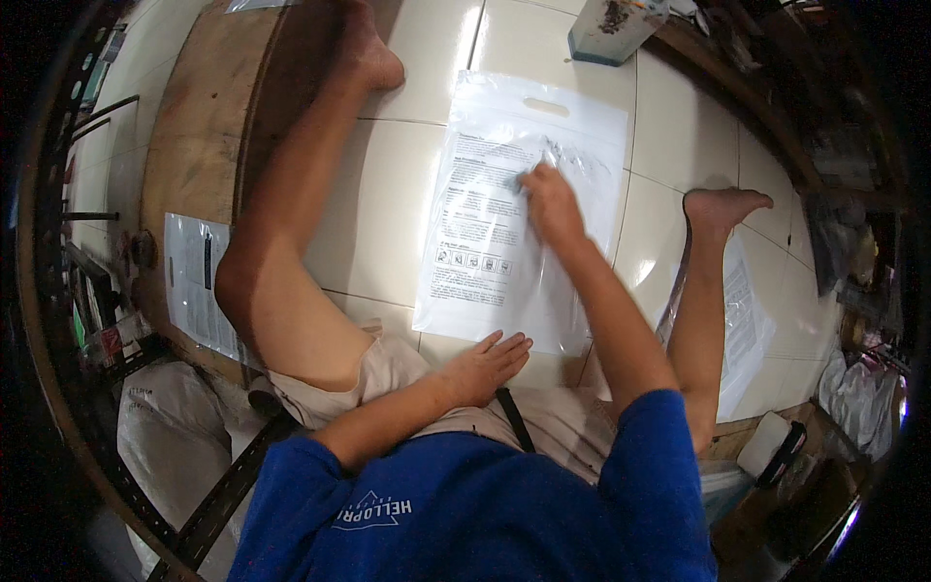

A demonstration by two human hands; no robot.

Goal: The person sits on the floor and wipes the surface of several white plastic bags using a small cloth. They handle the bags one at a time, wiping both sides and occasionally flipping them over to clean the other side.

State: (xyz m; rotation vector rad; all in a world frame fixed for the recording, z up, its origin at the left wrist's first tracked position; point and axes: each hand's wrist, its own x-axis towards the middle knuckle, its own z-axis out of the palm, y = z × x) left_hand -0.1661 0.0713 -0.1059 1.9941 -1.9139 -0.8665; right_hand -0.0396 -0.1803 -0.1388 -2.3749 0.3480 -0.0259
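A white plastic bag point(572, 281) with a cut-out handle and dark print on it lies flat on the tiles between my legs. My right hand point(555, 206) is closed and pressed on the bag's upper middle, slightly blurred. A small greyish thing shows at its fingertips, too indistinct to name. The plastic is wrinkled and shiny just above that hand. My left hand point(490, 367) rests with fingers stretched out at the bag's lower edge, near my lap, holding nothing.
Another printed white bag point(742, 325) lies on the floor beyond my right leg. A third bag point(199, 281) lies on the wooden board point(199, 126) at left. A stained, pale container point(613, 34) stands at the top. Cluttered shelving point(824, 126) borders the right.
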